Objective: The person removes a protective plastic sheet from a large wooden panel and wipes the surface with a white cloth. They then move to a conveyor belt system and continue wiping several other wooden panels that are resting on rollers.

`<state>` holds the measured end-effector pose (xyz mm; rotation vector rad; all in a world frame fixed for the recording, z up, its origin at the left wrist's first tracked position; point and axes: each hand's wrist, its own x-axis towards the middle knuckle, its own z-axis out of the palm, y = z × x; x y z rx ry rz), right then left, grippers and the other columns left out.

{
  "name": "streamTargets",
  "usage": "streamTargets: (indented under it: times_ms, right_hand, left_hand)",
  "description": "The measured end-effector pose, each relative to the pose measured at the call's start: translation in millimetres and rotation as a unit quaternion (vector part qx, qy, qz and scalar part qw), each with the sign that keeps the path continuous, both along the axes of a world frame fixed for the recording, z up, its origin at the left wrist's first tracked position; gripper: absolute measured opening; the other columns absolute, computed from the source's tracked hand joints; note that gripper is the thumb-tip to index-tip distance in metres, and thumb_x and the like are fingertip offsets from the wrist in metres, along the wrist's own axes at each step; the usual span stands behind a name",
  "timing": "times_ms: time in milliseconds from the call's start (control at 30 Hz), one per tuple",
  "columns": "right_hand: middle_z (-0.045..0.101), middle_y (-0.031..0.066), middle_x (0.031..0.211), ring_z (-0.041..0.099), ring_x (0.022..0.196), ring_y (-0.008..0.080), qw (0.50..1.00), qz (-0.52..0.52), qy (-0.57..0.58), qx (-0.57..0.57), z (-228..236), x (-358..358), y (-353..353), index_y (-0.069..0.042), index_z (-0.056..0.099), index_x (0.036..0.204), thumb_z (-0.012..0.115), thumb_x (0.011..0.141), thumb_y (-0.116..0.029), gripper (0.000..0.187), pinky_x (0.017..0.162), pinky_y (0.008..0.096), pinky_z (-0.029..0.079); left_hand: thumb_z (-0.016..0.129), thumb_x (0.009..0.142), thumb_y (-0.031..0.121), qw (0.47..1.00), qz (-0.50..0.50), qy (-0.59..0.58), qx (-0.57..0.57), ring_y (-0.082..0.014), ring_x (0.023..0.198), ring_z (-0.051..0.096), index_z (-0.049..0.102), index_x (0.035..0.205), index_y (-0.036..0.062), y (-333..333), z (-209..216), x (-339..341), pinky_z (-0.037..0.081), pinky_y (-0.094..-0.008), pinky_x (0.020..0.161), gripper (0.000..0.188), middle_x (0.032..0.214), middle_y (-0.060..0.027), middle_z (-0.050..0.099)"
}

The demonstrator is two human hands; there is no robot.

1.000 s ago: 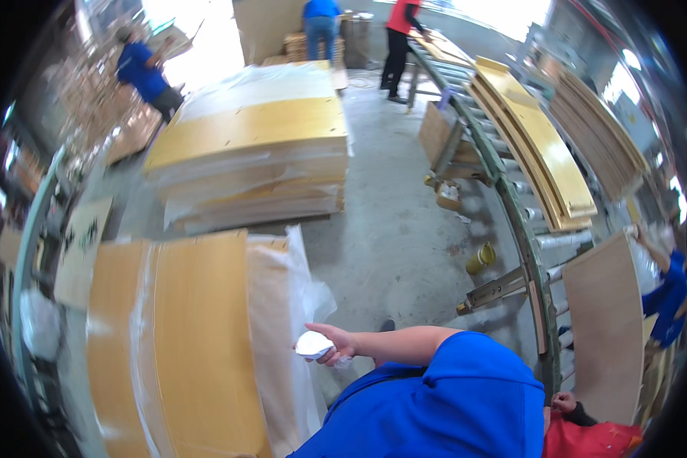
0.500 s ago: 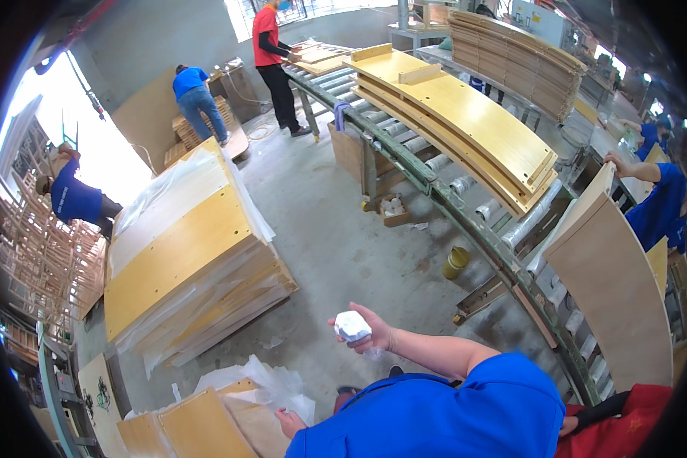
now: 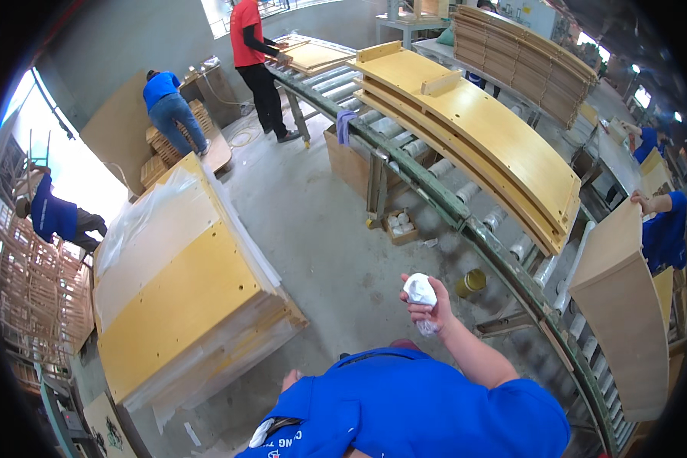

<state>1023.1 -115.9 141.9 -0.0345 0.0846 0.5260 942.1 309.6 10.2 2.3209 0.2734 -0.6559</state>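
Observation:
My right hand [image 3: 429,305] is raised in front of my body, its fingers wrapped round a white rounded lump [image 3: 420,290] that could be cloth or paper. Below the fingers a bit of clear, crinkled plastic [image 3: 427,328] hangs out. Only a small part of my left hand [image 3: 291,378] shows beside my blue shirt; its grip is hidden. Left of me lies a tall stack of yellow wooden panels [image 3: 172,305], partly covered by clear plastic film [image 3: 149,229].
A roller conveyor [image 3: 466,217] runs along the right, carrying curved yellow panels [image 3: 496,122]. Beneath it stand a small box of white pieces [image 3: 401,227] and a yellow can [image 3: 472,282]. At the right, a person's hand [image 3: 650,203] holds a curved board [image 3: 622,305]. Other people work farther off.
My right hand has moved right and up with the white lump. My body has turned, and the plastic-covered panels at the lower left have left the view.

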Motion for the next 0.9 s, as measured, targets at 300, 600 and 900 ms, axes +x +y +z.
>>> streamTargets:
  times_ms: [300, 600, 900]
  right_hand:
    - [0.055, 0.0185, 0.1, 0.044, 0.05, 0.0121, 0.99, -0.138, 0.021, 0.028, -23, 95, -38, -0.012, 0.045, 0.132, 0.053, 0.086, -0.042, 0.056, 0.042, 0.0241, 0.036]
    - [0.056, 0.0189, 0.1, 0.045, 0.051, 0.0125, 0.988, -0.145, -0.03, -0.053, -11, 282, -131, -0.012, 0.044, 0.131, 0.052, 0.086, -0.042, 0.054, 0.041, 0.024, 0.036]
    - [0.053, 0.0186, 0.101, 0.044, 0.051, 0.0121, 0.959, -0.278, -0.023, -0.053, -10, 364, -163, -0.012, 0.04, 0.135, 0.048, 0.089, -0.044, 0.057, 0.044, 0.0232, 0.035]
  left_hand:
    - [0.054, 0.079, 0.01, 0.925, -0.177, -0.277, 0.188, -0.0393, 0.088, 0.056, 0.065, 0.094, 0.0058, -36, 50, 318, 0.047, -0.0466, 0.081, 0.02, 0.096, -0.0211, 0.057]
    - [0.065, 0.076, 0.015, 0.968, -0.119, -0.217, -0.042, -0.0295, 0.081, 0.061, 0.062, 0.086, 0.003, -192, 31, 481, 0.048, -0.0372, 0.072, 0.016, 0.086, -0.0158, 0.062]
    - [0.064, 0.08, 0.019, 0.96, -0.079, -0.211, -0.168, -0.0151, 0.059, 0.055, 0.06, 0.084, 0.0026, -331, 28, 747, 0.045, -0.0323, 0.056, 0.018, 0.066, -0.0069, 0.06]
